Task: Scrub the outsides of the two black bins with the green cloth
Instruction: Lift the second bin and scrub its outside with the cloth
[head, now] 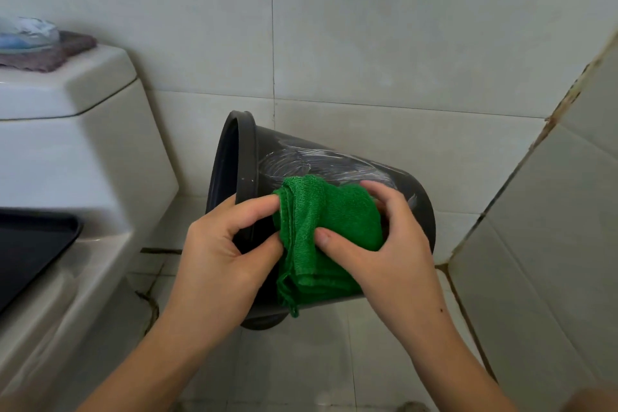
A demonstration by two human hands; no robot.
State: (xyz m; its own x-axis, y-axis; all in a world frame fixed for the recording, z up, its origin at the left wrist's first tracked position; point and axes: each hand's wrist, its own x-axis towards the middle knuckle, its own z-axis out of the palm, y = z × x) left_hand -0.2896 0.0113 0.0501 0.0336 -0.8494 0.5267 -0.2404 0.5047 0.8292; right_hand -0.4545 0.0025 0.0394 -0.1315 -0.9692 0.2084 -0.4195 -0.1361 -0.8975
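One black bin point(321, 157) is held tipped on its side in mid-air, its open mouth facing left and its base to the right. Wet soapy streaks show on its upper side. My left hand point(224, 251) grips the bin's rim, thumb and fingers curled around the edge. A folded green cloth point(317, 221) lies against the bin's outer wall. My right hand point(378, 244) holds the cloth, thumb on its front and fingers curled over its right edge. A second bin is not in view.
A white toilet cistern point(83, 130) stands at the left, with a folded brownish cloth point(50, 57) and a plastic-wrapped item on its lid. The black toilet seat lid point(30, 244) is at the lower left. Tiled walls close in behind and at right; tiled floor point(334, 361) lies below.
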